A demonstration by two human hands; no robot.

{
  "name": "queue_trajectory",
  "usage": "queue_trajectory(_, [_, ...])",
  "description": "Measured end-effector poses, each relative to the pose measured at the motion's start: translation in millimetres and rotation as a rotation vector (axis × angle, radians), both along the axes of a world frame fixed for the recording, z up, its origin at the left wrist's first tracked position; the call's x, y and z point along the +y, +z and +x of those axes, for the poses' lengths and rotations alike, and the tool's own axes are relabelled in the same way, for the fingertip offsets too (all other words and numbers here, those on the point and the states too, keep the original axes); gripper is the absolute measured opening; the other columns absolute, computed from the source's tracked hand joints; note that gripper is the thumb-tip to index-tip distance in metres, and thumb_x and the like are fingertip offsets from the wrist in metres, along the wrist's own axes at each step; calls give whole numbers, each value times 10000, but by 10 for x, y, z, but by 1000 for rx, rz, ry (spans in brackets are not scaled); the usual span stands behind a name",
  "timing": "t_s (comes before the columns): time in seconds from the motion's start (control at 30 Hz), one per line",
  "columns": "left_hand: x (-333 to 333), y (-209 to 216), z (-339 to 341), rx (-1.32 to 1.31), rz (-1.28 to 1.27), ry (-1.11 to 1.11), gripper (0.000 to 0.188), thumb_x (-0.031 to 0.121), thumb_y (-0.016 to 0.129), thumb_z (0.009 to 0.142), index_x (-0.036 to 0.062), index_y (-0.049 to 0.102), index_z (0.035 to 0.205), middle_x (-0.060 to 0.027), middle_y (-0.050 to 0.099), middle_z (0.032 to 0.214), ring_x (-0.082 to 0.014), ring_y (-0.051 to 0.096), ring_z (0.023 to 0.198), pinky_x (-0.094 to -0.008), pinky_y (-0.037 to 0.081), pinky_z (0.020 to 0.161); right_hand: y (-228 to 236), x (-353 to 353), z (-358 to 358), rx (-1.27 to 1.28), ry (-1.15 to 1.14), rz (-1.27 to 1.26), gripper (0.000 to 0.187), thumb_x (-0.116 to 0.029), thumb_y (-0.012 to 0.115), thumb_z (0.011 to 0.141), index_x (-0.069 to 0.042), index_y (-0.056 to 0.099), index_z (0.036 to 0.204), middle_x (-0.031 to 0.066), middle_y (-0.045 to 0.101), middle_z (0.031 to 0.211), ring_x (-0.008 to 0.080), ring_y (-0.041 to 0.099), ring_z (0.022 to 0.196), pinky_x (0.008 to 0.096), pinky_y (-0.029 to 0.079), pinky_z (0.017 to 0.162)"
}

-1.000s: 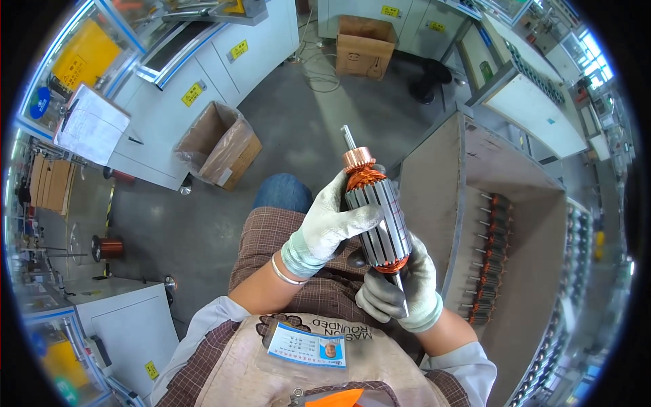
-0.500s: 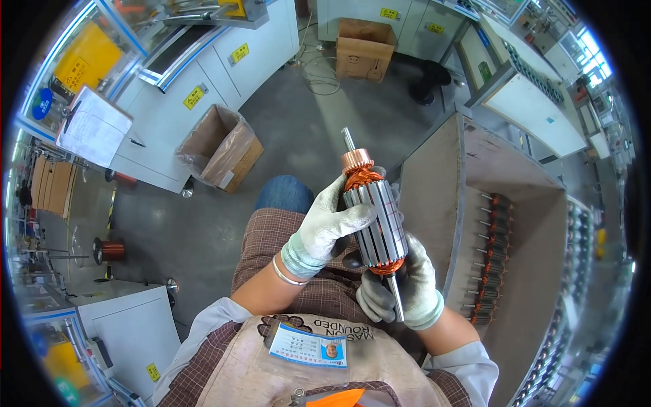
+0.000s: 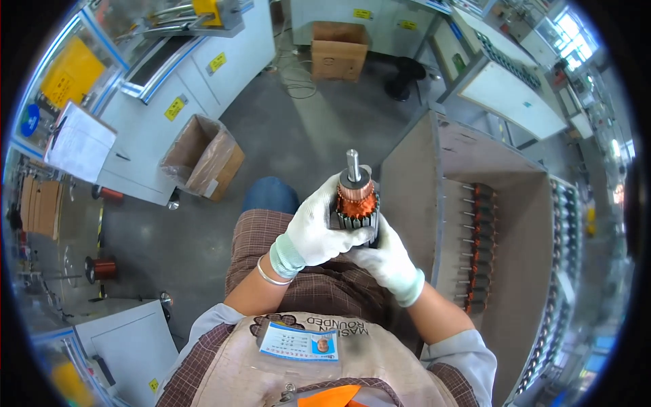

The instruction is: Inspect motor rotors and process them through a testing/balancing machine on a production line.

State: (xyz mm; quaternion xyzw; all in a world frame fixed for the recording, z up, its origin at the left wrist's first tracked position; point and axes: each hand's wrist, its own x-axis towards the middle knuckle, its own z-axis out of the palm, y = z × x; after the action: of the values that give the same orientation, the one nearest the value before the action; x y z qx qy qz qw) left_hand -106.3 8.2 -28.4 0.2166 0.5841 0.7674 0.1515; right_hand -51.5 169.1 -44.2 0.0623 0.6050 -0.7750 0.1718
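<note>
A motor armature (image 3: 357, 207) is held up in front of me, its shaft end and copper commutator tilted toward my view. Orange copper windings show below the commutator, above the dark slotted steel core. My left hand (image 3: 317, 227), in a white knit glove, wraps the armature's left side with the thumb across the front. Gloved too, my right hand (image 3: 388, 261) grips the lower right of the core. The lower shaft end is hidden behind the hands.
To my right stands a grey-brown bin (image 3: 441, 224) with a row of armatures (image 3: 480, 247) inside. An open carton (image 3: 203, 157) lies left on the floor, another carton (image 3: 339, 51) farther off. A black stool (image 3: 405, 78) and copper wire spools (image 3: 102, 269) are around.
The armature has tipped so its commutator end faces up toward me. My right hand has shifted up and left along the core. The whole view has moved slightly right.
</note>
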Motion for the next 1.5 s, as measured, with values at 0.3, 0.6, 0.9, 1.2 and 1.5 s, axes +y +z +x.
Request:
queue_trajectory(0.3, [103,196,171,434,-426,35,668,36,754,667,44,527,1296,-136,601,1218,-286,612,1121,-357,481,972,-159,71,40,160,29,27,564,54,732,728,-34,502,1236,60,583,1161,149,560,1043,311,484,928])
queue_trajectory(0.6, [100,256,224,479,-474,85,657,67,757,664,77,545,1286,-140,604,1198,-313,627,1087,-363,503,935,-129,66,73,156,66,10,550,33,758,744,-33,518,1235,57,582,1182,150,561,1066,309,486,945])
queue_trajectory(0.9, [116,229,190,409,-446,58,652,69,767,657,50,547,1270,-136,608,1200,-290,614,1118,-355,483,966,-160,93,73,160,55,53,605,-4,784,729,-36,493,1259,71,581,1197,155,558,1086,321,479,963])
queue_trajectory(1.2, [90,-91,117,84,5,-95,700,-72,737,681,47,495,1327,-85,544,1313,-196,548,1186,-318,443,1021,-61,121,98,283,-74,713,656,-107,803,678,-22,478,1241,186,627,1110,333,612,1067,373,495,901])
queue_trajectory(1.5, [-4,-336,-30,-236,495,-179,848,-22,835,653,65,397,1373,-166,483,1378,-355,460,1303,-497,402,1085,268,59,182,418,-89,890,620,-114,773,693,23,497,1231,189,645,1058,291,629,995,359,494,866])
